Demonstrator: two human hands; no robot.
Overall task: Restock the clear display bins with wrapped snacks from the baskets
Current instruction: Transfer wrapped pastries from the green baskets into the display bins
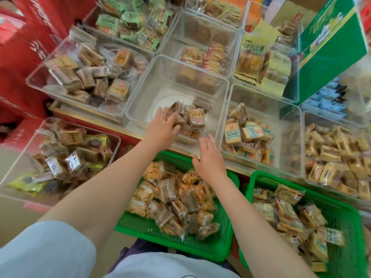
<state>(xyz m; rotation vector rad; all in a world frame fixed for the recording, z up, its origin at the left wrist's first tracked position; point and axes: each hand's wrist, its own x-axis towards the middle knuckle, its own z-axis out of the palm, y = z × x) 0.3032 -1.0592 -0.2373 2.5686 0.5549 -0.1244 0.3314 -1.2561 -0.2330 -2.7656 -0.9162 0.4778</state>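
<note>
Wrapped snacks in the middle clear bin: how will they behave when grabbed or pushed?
The wrapped snacks look glossy, so probably slippery and crinkly. They are small blocks lying tumbled at angles, so likely light and apt to slide, not roll. The left hand rests on several at once.

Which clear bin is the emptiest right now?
The centre bin under the left hand: its white floor shows, with few snacks; neighbouring bins hold more.
</note>
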